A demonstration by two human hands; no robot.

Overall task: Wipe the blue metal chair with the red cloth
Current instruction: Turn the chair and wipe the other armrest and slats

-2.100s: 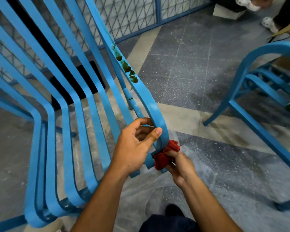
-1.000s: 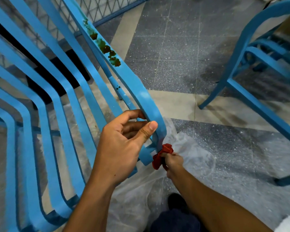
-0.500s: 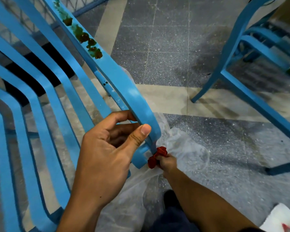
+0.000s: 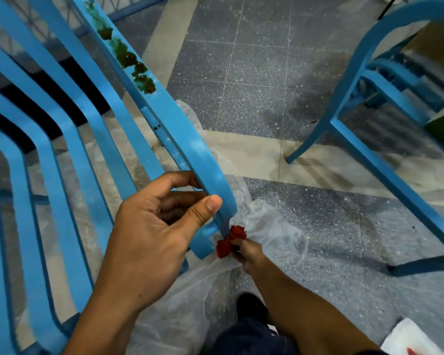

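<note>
The blue metal chair [image 4: 92, 139] fills the left half of the head view, its slats curving down toward me. Its right armrest [image 4: 187, 147] carries dark green-brown stains [image 4: 136, 67] on the upper stretch. My left hand [image 4: 149, 239] grips the curved lower end of that armrest, thumb on the outer edge. Just below the bend, my right hand [image 4: 249, 252] holds the bunched red cloth [image 4: 231, 240] pressed against the armrest's lower end.
A clear plastic sheet [image 4: 272, 226] lies on the grey speckled floor under the chair. A second blue chair [image 4: 369, 103] stands at the right. A white object [image 4: 410, 339] sits at the bottom right corner. My dark shoe [image 4: 251, 306] is below the hands.
The view has dropped and moved closer to the armrest. My right hand has slid the red cloth lower, down to the armrest's end. My left hand keeps its grip.
</note>
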